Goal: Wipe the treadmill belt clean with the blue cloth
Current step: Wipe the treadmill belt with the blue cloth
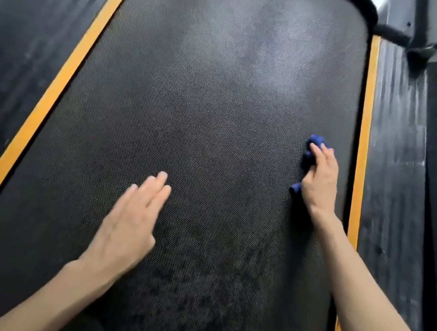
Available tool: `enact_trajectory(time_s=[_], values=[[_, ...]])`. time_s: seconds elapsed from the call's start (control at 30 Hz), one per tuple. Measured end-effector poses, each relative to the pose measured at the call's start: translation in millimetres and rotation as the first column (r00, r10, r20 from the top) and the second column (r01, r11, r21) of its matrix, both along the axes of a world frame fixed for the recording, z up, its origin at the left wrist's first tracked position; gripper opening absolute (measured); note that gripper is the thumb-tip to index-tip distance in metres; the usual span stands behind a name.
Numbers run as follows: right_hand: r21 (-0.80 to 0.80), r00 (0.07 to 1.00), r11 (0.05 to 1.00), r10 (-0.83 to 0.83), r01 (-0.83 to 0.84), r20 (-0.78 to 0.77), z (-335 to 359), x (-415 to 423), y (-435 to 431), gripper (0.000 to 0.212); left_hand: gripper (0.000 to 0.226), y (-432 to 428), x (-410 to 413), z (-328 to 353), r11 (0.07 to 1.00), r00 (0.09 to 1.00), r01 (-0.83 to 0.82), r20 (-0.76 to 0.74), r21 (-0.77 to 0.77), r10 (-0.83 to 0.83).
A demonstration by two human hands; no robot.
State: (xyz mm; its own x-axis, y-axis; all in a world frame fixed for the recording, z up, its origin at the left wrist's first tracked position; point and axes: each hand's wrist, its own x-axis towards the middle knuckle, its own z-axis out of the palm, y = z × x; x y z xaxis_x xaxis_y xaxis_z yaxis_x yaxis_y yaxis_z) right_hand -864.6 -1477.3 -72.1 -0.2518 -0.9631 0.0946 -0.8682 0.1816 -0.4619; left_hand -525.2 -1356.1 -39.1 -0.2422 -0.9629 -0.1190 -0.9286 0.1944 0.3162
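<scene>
- Right hand, right of centre: grip clamped on the bunched blue cloth, pressing it onto the treadmill belt.
- Left hand, lower centre: fingers straight, holding nothing; on the belt or just above it, cannot tell.
- Cloth sits near the orange strip at the belt's right edge.
- Step: wiping, right side. Next, judged: sweep leftward under steady pressure; the pale patch in the upper right may be dust or glare.
</scene>
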Motion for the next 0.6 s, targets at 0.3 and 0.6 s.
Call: enact_trajectory(time_s=[0.3,0.6], values=[[0.095,0.552,0.552,0.833,-0.828,-0.036,-2,90,161,0.041,0.048,-10,-15,-4,0.999,0.998,0.047,-0.051,-0.009,-0.047],[0.035,0.902,0.905,0.426,-0.424,-0.069,-7,-19,-20,0.036,0.061,-6,-15,-5,1.0,1.0,-0.001,-0.019,0.01,0.001]])
